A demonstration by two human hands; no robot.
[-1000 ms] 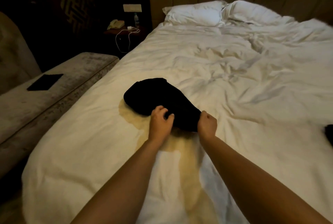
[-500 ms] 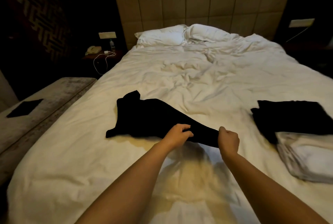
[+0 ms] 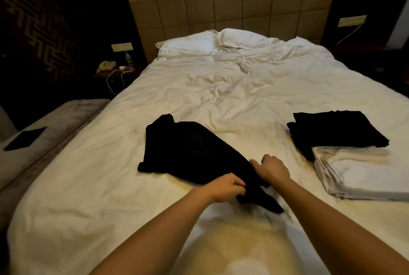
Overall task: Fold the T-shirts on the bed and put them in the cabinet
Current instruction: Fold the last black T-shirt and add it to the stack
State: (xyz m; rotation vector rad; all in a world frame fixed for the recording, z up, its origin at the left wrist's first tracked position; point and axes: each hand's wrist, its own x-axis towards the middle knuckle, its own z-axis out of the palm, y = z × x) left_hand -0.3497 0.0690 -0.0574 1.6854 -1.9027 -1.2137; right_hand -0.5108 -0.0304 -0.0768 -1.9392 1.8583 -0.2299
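Head view: left hand [image 3: 225, 187] pinches the black T-shirt's [image 3: 188, 148] near end with curled fingers; right hand [image 3: 273, 167] grips it just beside, on the bed [image 3: 221, 97].

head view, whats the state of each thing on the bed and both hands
black T-shirt: unfolded, bunched, near end held
left hand: grips its near end
right hand: fingers curled on the shirt
folded black garment: lying on the bed
folded white stack: flat beside it
pillows: rumpled at headboard
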